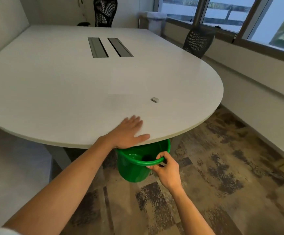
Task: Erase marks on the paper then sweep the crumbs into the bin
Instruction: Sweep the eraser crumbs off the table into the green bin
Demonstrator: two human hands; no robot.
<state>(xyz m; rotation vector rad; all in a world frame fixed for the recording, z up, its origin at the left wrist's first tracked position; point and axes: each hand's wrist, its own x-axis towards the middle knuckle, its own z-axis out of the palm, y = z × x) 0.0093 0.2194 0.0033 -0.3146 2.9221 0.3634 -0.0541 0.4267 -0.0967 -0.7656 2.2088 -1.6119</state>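
My left hand lies flat, fingers spread, on the near edge of the white table. Just below that edge hangs a green bin, partly tucked under the tabletop. My right hand grips its near rim. A white sheet of paper lies faintly visible on the table beyond my left hand. To its right a small white eraser rests on the tabletop. Crumbs are too small to make out.
Two cable slots sit in the middle of the table. Black mesh chairs stand at the far end and right side. A white waste bin stands by the windows. Patterned carpet covers the floor.
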